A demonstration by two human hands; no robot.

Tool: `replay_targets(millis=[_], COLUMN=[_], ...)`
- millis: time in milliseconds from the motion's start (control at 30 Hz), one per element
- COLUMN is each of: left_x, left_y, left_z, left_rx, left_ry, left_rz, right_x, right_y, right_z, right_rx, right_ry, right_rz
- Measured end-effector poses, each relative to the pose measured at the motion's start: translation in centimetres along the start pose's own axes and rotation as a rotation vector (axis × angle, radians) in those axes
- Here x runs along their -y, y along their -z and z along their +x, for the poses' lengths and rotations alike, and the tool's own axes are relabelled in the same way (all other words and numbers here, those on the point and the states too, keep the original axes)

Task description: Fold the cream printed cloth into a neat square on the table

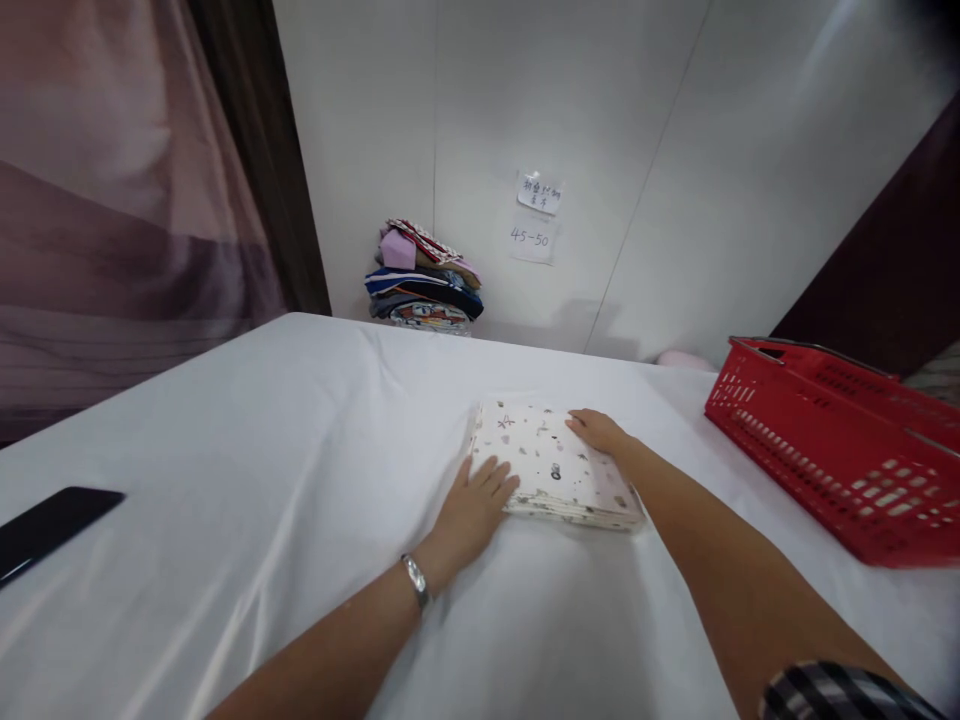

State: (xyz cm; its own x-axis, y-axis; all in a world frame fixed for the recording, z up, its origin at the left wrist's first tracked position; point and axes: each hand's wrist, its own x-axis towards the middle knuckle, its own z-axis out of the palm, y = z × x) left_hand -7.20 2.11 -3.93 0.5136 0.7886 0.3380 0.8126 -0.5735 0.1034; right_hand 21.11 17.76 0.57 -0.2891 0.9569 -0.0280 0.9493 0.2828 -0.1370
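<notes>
A folded white cloth (551,460) with small printed figures lies flat on the white-covered table (300,450), its layers showing along the near edge. My left hand (472,510), a silver bracelet at its wrist, rests with fingers spread on the cloth's near left corner. On the far right side, my right hand (596,430) touches the cloth's top; its fingertips lie at the far edge, and its thumb is hard to make out. Neither hand lifts the cloth.
A red plastic basket (825,450) stands at the right. At the far left lies a black phone-like slab (56,525). Behind the table's far edge is a stack of folded clothes (424,280) against the wall, near handwritten paper notes (534,240). A curtain (112,200) hangs left.
</notes>
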Motion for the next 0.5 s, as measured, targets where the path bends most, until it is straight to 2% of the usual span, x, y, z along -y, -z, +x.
replay_targets(millis=[100,167,233,367,500], left_x=[2.4,3.7,4.3,3.7,2.2], left_y=[0.7,0.9,1.0,1.1,1.7], left_z=[0.3,0.4,0.4,0.3,-0.1], left_rx=[-0.008,-0.024,-0.028,-0.013,-0.016], left_ry=[0.138,0.207,0.217,0.205,0.166], left_rz=[0.038,0.034,0.009,0.0,0.01], right_x=[-1.7,-1.8,-1.5,-0.9,-0.3], right_y=[-0.3,-0.9,-1.5,-2.0,-1.5], right_z=[-2.5,-4.2,-5.9,-9.0,-11.5], right_rx=[-0.035,-0.062,-0.084,-0.118,-0.154], right_ry=[-0.118,-0.188,-0.238,-0.292,-0.308], right_rz=[-0.018,-0.028,-0.035,-0.04,-0.034])
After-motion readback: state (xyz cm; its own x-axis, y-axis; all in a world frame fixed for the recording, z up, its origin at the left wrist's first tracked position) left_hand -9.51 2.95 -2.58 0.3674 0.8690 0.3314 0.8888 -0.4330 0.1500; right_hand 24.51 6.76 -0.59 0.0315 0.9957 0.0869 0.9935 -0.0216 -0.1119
